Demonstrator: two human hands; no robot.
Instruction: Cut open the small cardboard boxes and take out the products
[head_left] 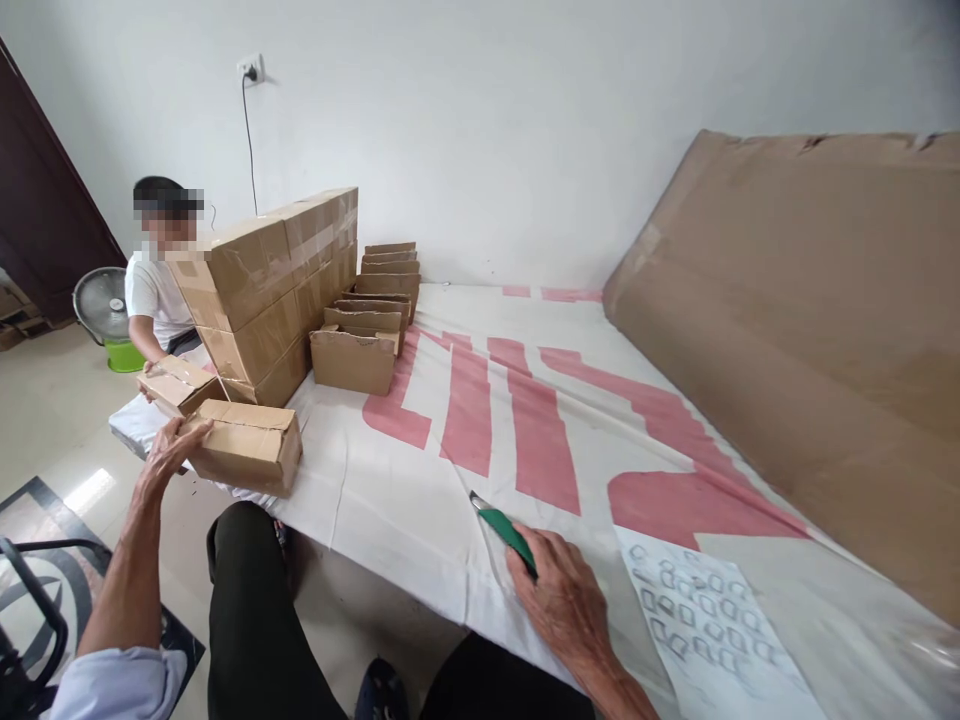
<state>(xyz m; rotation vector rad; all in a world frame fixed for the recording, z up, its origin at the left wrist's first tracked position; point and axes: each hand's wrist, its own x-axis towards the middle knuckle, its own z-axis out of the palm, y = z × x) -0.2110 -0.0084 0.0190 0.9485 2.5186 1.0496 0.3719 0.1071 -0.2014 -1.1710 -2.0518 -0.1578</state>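
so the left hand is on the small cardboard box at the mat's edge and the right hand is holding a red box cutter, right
Not quite: the head view shows the box cutter in the right hand is green, not red. The rest holds: the left hand rests on the small cardboard box at the mat's edge.

No readable words, brands or numbers show anywhere. The white sheet (420,480) covering the surface carries large red shapes (525,420), perhaps parts of oversized characters, cut off and not legible. Near right, a white paper (712,620) bears rows of small outlined marks too small to read. The cardboard boxes (277,290) at far left look unprinted.
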